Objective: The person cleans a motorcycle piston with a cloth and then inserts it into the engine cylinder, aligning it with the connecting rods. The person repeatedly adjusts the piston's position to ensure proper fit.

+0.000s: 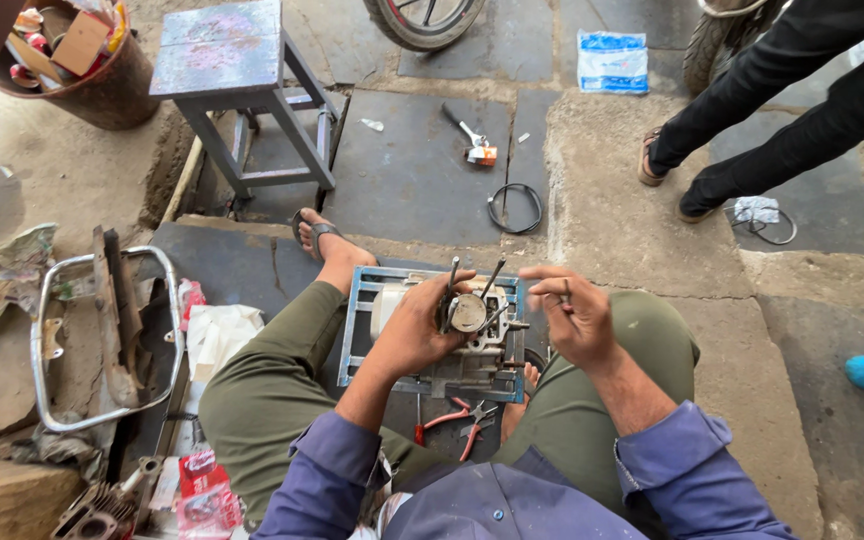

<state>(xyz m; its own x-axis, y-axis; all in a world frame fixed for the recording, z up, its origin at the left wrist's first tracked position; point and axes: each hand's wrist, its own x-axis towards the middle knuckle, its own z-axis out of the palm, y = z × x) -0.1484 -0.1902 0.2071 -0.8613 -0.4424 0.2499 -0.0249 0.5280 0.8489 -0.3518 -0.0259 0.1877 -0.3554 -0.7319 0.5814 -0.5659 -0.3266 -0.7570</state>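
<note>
— Single view only: head-mounted, aimed steeply down and forward over lap and knees, close above the left hand [414,330] and right hand [577,318].

— Reach of frame?

— Stone floor ahead, up to a stool [227,60]; lens probably wide-angle.

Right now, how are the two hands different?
The left hand wraps around the metal engine part on the blue frame, while the right hand is lifted beside it, not touching it. The left hand's fingers are spread in a grip; the right hand's fingertips pinch something small, too tiny to identify. Both hands are bare and come out of blue sleeves.
</note>
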